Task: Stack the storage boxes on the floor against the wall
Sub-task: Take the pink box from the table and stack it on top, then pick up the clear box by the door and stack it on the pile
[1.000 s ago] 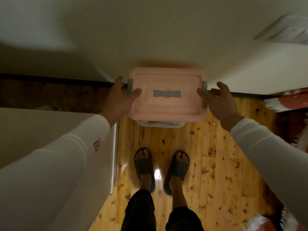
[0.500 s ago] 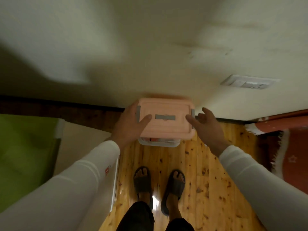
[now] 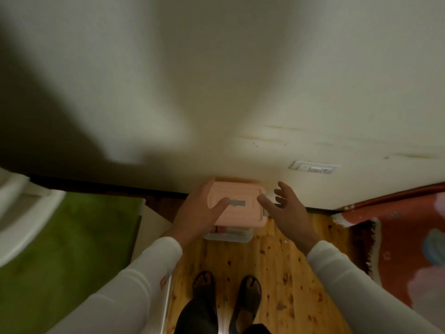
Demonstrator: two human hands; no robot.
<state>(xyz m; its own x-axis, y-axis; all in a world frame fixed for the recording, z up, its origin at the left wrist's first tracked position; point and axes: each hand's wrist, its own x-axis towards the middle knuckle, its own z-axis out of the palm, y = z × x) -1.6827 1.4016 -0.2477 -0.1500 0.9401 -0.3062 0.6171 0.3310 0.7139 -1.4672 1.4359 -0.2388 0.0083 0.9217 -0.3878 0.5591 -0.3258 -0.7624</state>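
A storage box with a pink lid [image 3: 238, 213] and grey latches stands on the wooden floor [image 3: 277, 268], its back against the cream wall [image 3: 216, 104]. Clear plastic [image 3: 228, 235] with contents shows under the lid's front edge; whether that is a separate box below, I cannot tell. My left hand [image 3: 199, 213] wraps the lid's left side, thumb lying on top. My right hand [image 3: 286, 210] hovers just off the right side, fingers spread, its thumb near the right latch.
A wall socket [image 3: 313, 167] sits low on the wall to the right. A red patterned rug [image 3: 397, 237] covers the floor on the right. A green-covered piece of furniture [image 3: 72, 237] fills the left. My sandalled feet [image 3: 226, 288] stand just behind the box.
The view has pulled back and up from the box. My right hand has come off the lid's right edge and spread open. My left hand stays on the left side.
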